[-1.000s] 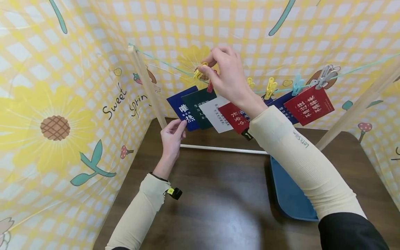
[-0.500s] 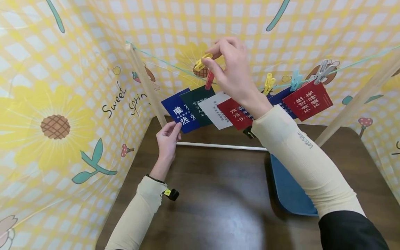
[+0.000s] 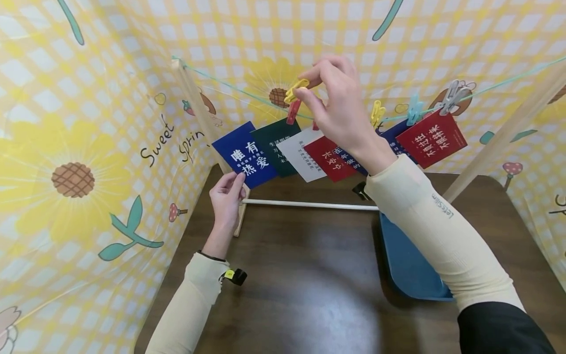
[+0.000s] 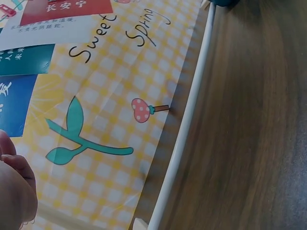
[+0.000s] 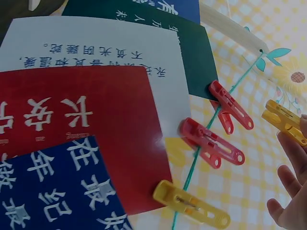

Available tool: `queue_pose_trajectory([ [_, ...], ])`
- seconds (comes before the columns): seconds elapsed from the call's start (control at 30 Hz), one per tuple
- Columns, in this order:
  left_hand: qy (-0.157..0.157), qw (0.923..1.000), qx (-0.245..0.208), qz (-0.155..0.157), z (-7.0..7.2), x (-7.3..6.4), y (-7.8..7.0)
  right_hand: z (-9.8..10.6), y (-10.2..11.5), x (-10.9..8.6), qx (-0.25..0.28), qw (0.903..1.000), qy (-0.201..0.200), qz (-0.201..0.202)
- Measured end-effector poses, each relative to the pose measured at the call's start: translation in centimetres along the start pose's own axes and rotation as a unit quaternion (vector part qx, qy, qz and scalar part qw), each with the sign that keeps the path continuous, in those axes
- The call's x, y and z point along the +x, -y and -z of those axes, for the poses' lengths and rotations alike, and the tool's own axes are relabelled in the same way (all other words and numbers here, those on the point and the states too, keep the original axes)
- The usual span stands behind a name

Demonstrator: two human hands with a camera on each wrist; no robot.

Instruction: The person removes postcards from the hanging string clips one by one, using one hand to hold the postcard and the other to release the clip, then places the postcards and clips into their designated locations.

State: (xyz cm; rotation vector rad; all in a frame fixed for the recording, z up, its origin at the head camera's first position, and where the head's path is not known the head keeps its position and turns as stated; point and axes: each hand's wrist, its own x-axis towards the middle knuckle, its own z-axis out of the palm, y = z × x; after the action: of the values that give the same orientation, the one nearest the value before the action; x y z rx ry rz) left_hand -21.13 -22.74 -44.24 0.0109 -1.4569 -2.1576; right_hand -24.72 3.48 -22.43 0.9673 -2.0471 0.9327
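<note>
My left hand [image 3: 226, 199] pinches the lower left corner of a blue card [image 3: 243, 153] with white characters. The card's upper part lies below the green line, beside a dark green card [image 3: 277, 147]. Between the thumb and fingers of my right hand [image 3: 344, 101] is a yellow clothespin [image 3: 295, 91], held apart from the line. A red clothespin [image 5: 231, 106] clips the green card to the line. Another red clothespin [image 5: 211, 141] and a second yellow clothespin [image 5: 192, 203] grip the line by the white card [image 5: 96, 48] and a red card [image 5: 96, 124].
Wooden posts [image 3: 199, 105] hold up the line, with a white rod [image 3: 309, 204] low between them. To the right hang more cards, under a light blue clothespin [image 3: 414, 109] and a grey clothespin [image 3: 454, 97]. A blue tray [image 3: 411, 265] stands on the brown table [image 3: 300, 275].
My left hand has drawn the blue card left, so more of its characters show beside the green card. My right hand has moved right with the yellow clothespin, away from the line.
</note>
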Motion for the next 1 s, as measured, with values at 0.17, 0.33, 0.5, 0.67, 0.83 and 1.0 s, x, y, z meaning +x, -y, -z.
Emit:
queue_pose_trajectory([
  [0.17,-0.005,0.9998,0.016,-0.010,0.9,0.2,-0.6,0.2,-0.4,-0.9,0.005,0.9999,-0.013,0.010],
  [0.33,-0.020,0.9994,0.026,-0.007,1.8,0.2,-1.0,0.7,-0.7,-2.0,0.005,0.9998,-0.018,0.011],
  [0.5,-0.019,0.9995,0.022,-0.007,2.2,-0.3,-1.2,1.2,-0.7,-3.2,-0.011,0.9997,-0.020,0.005],
  [0.67,-0.015,0.9998,0.014,0.007,2.0,-0.9,-1.4,2.0,-0.8,-4.4,-0.026,0.9995,-0.019,0.002],
  [0.83,-0.013,0.9998,0.007,0.014,1.7,-1.4,-1.6,2.5,-1.1,-5.9,-0.039,0.9990,-0.015,-0.016],
  [1.0,-0.012,0.9996,0.013,0.021,1.7,-2.1,-1.8,2.9,-1.5,-7.4,-0.049,0.9986,-0.009,-0.021],
])
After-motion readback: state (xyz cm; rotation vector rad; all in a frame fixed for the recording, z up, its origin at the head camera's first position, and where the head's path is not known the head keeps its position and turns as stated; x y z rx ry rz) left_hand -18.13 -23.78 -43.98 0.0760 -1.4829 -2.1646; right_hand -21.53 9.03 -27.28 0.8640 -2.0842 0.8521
